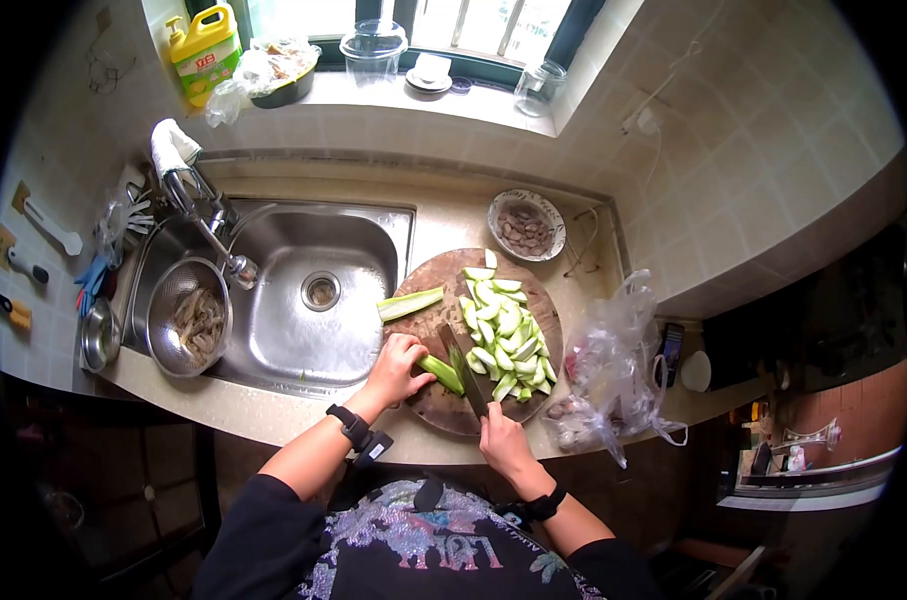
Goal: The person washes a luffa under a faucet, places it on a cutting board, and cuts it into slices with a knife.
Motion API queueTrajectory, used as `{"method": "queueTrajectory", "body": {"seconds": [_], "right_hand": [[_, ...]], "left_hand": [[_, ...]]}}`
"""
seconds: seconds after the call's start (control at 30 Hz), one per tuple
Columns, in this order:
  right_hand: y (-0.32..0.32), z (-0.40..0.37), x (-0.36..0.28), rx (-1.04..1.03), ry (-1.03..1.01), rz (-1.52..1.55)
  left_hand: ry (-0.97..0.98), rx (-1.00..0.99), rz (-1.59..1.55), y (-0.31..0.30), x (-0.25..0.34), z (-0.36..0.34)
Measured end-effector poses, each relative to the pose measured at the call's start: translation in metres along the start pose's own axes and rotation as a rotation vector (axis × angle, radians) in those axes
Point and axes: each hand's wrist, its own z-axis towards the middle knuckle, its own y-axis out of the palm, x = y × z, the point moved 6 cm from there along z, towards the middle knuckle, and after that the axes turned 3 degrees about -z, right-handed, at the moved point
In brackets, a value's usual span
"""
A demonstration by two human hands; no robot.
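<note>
On the round wooden cutting board, my left hand grips a green gourd piece near the board's left side. My right hand is closed round the handle of a knife, whose blade stands against the right end of that piece. Many pale green slices lie heaped to the right of the blade. Another long gourd piece rests at the board's upper left edge, its cut side up.
Left of the board is a steel sink with a faucet and a strainer holding shrimp. A patterned bowl of meat stands behind the board. Plastic bags and a phone lie to the right.
</note>
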Motion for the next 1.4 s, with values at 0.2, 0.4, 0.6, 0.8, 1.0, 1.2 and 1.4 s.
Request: {"method": "queueTrajectory", "body": {"seconds": [0.2,0.4,0.6,0.8,1.0,1.2,1.4], "right_hand": [[0.008,0.006,-0.002,-0.067,0.023,-0.135],[0.005,0.020,-0.001,-0.056,0.053,-0.111],[-0.009,-0.002,-0.006,-0.016,0.022,-0.061],[0.003,-0.004,-0.003,-0.064,0.029,-0.090],[0.015,0.014,-0.001,-0.104,0.035,-0.184],[0.000,0.004,-0.012,-0.043,0.034,-0.032],[0.016,0.006,-0.009,-0.098,0.028,-0.176]], "left_hand": [[0.002,0.021,-0.017,0.002,-0.002,-0.002],[0.003,0.017,-0.028,-0.001,0.001,-0.003],[-0.012,0.040,-0.053,0.002,0.000,-0.010],[-0.014,0.060,-0.060,0.001,0.000,-0.010],[-0.035,0.033,-0.063,0.001,-0.005,-0.010],[-0.010,0.053,-0.092,-0.013,-0.006,-0.009],[-0.049,0.050,-0.093,-0.010,-0.017,-0.011]]}}
